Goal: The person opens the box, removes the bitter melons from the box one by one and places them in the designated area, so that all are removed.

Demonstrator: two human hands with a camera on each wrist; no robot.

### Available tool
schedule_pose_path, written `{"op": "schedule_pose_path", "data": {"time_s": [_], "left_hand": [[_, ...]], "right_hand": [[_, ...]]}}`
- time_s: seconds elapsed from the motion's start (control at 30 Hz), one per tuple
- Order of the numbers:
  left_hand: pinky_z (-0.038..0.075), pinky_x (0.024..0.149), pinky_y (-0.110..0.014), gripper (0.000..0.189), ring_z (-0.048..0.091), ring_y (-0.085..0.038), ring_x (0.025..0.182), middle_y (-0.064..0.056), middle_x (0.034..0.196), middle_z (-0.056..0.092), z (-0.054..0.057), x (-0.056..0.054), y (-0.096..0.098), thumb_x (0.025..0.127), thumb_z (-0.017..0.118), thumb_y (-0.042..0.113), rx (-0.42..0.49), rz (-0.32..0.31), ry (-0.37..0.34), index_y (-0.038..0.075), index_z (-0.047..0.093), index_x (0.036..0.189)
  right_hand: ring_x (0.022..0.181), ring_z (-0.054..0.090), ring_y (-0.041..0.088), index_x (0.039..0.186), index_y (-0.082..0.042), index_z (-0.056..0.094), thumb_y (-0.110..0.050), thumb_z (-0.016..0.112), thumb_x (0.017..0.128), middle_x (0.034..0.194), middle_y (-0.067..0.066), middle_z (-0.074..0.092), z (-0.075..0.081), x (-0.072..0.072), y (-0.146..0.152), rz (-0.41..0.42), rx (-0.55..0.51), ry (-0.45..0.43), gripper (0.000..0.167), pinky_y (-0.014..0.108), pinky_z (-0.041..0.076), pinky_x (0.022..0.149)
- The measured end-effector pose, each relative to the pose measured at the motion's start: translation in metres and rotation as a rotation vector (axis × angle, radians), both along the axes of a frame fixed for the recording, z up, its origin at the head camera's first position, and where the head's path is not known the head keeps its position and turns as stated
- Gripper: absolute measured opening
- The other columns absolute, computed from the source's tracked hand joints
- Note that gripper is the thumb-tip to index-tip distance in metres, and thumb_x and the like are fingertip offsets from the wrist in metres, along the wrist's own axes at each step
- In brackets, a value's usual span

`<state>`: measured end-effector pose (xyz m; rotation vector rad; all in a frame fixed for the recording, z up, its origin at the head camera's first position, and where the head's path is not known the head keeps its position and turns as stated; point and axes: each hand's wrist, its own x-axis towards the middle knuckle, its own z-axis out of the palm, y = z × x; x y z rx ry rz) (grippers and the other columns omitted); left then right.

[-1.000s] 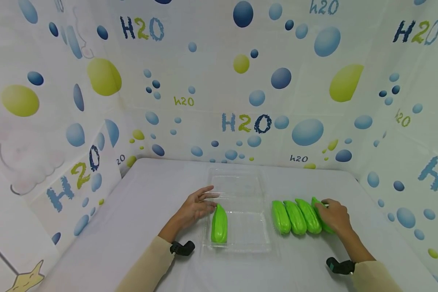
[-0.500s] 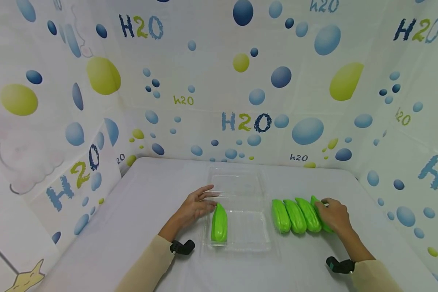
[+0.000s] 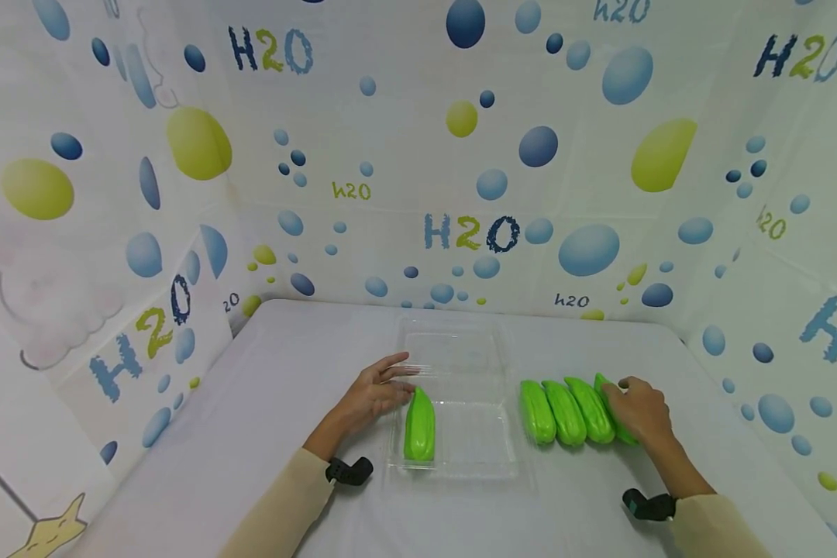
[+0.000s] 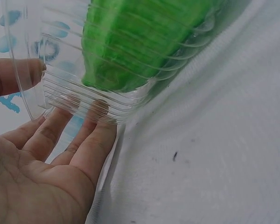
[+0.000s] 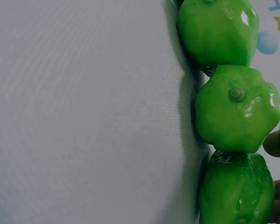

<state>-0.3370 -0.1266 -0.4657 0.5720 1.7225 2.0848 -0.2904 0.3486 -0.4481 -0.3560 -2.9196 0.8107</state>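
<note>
In the head view my left hand [image 3: 373,395] is at the left side of an open clear plastic container [image 3: 470,442]. The left wrist view shows the thumb [image 4: 18,77] over the rim and the fingers against the ribbed wall outside. One ridged green vegetable [image 3: 419,426], seemingly artificial, lies along the container's left side. To the right, several matching green vegetables stand side by side in a row. My right hand [image 3: 640,403] holds the rightmost green vegetable [image 3: 625,436], partly covering it. The right wrist view shows its blunt end [image 5: 238,191] low, fingers behind it.
The container's lid [image 3: 453,349] lies folded back toward the far side. A white cloth covers the table [image 3: 265,372]. Printed curtains [image 3: 404,139] enclose the back and both sides. Each wrist wears a black camera mount [image 3: 349,471].
</note>
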Motion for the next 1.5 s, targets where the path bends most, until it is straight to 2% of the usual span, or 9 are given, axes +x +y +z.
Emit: {"op": "schedule_pose_path", "data": {"time_s": [0.17,0.33,0.53,0.73,1.1,1.5], "left_hand": [[0.050,0.106,-0.041,0.074,0.059,-0.029,0.123,-0.030,0.156,0.036,-0.001,-0.001,-0.001,0.095,0.053,-0.009,-0.009,0.004,0.000,0.001,0.019,0.160],[0.050,0.105,-0.040,0.075,0.059,-0.029,0.122,-0.030,0.156,0.037,-0.002,-0.002,0.000,0.095,0.053,-0.009,-0.009,0.005,0.001,0.001,0.019,0.160],[0.049,0.106,-0.042,0.074,0.060,-0.027,0.121,-0.028,0.155,0.039,-0.003,-0.003,0.001,0.095,0.053,-0.009,-0.012,0.013,0.001,0.001,0.020,0.160],[0.048,0.107,-0.043,0.073,0.060,-0.026,0.121,-0.027,0.155,0.039,-0.004,-0.004,0.001,0.095,0.053,-0.009,-0.028,0.010,0.005,0.001,0.020,0.160],[0.049,0.107,-0.043,0.073,0.060,-0.028,0.121,-0.029,0.154,0.039,-0.003,-0.003,-0.001,0.095,0.052,-0.009,-0.011,0.017,0.003,0.000,0.019,0.160],[0.051,0.104,-0.040,0.074,0.061,-0.026,0.119,-0.030,0.154,0.038,0.000,0.000,0.000,0.094,0.051,-0.010,0.002,0.016,-0.009,-0.001,0.019,0.160]], "right_hand": [[0.110,0.050,0.059,0.135,0.016,0.051,-0.046,0.043,0.101,0.132,0.039,0.054,0.004,0.001,-0.011,-0.067,0.045,0.055,0.071,0.061,0.048,0.076],[0.111,0.043,0.057,0.132,0.017,0.054,-0.040,0.050,0.100,0.130,0.040,0.055,0.015,0.000,-0.028,-0.106,0.065,0.162,0.065,0.068,0.039,0.082],[0.120,0.038,0.059,0.131,0.016,0.055,-0.035,0.056,0.098,0.132,0.040,0.054,0.029,-0.002,-0.052,-0.073,0.038,0.222,0.061,0.071,0.033,0.092],[0.121,0.041,0.055,0.132,0.015,0.055,-0.034,0.057,0.099,0.132,0.038,0.056,0.035,-0.003,-0.076,0.000,-0.003,0.251,0.059,0.067,0.037,0.096],[0.127,0.041,0.048,0.137,0.008,0.055,-0.036,0.058,0.099,0.138,0.031,0.055,0.042,-0.003,-0.117,0.100,-0.141,0.170,0.058,0.061,0.042,0.102],[0.127,0.043,0.045,0.133,0.005,0.060,-0.032,0.063,0.095,0.133,0.027,0.060,0.031,-0.004,-0.146,0.148,-0.220,0.180,0.053,0.057,0.047,0.096]]}}
